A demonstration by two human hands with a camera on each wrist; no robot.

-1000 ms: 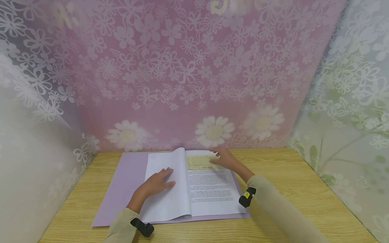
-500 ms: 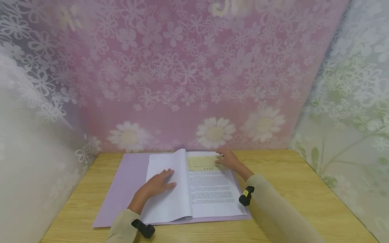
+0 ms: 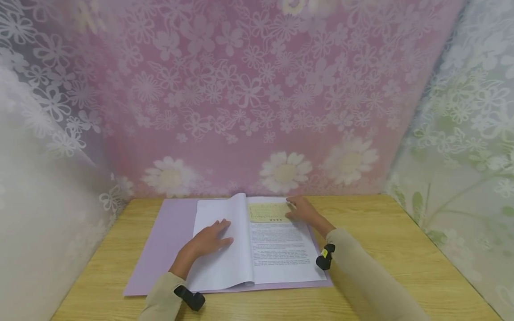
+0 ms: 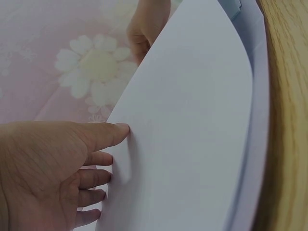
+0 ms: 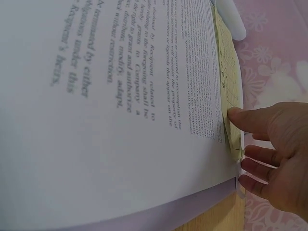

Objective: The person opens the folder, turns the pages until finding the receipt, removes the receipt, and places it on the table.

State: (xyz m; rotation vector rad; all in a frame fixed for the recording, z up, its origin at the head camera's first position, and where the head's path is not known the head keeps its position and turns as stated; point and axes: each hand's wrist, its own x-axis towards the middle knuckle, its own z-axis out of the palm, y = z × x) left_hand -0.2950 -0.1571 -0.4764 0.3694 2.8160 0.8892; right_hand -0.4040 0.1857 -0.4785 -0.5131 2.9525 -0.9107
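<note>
A lilac folder (image 3: 160,249) lies open on the table, with a stack of white pages in it. On the turned-over blank pages (image 3: 221,269) at left rests my left hand (image 3: 205,243), its fingers spread. Those pages bulge up along the fold. A yellow slip (image 3: 265,213) with a printed grid lies across the top of the printed page (image 3: 279,254). My right hand (image 3: 304,211) is at its right end. In the right wrist view, the thumb touches the slip and the other fingers extend at the page's edge; their undersides' contact is partly hidden.
The wood-grain table (image 3: 373,240) extends on both sides of the folder. Behind it stands a pink flowered backdrop (image 3: 225,169). Pale flowered panels close off the left and right sides. A black camera (image 3: 326,257) is strapped to the right wrist.
My right hand has shifted slightly to the right along the yellow slip, so more of the slip shows. The left hand has stayed on the blank pages.
</note>
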